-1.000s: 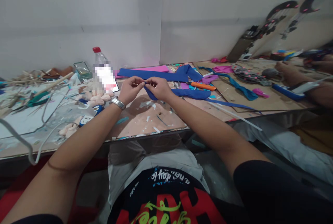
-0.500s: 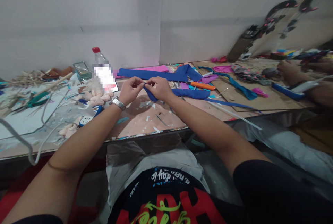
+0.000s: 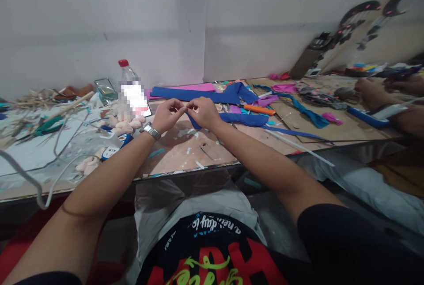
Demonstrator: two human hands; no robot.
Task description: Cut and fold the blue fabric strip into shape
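Observation:
Fingertips of my left hand [image 3: 168,115] and my right hand [image 3: 203,113] meet in a pinch above the table. Between them is the end of a strip of blue crepe paper [image 3: 194,123], which hangs down under my right hand. Both hands are closed on it, and its pinched tip is mostly hidden by the fingers. Just right of my right hand lies a folded blue strip [image 3: 245,119]; whether it joins the held piece I cannot tell. Behind my hands stretches a longer blue crepe paper sheet [image 3: 198,95].
An orange cutter [image 3: 259,109] lies right of my hands. At left are a bottle with a red cap [image 3: 123,63], a lit phone [image 3: 134,99], a blue-and-white glue gun [image 3: 114,147] and green-handled pliers [image 3: 49,126]. A co-worker's hand [image 3: 367,93] is at far right.
My fingertips have drawn slightly closer together over the blue strip, and less of its tip shows. Otherwise the hands stay in nearly the same place.

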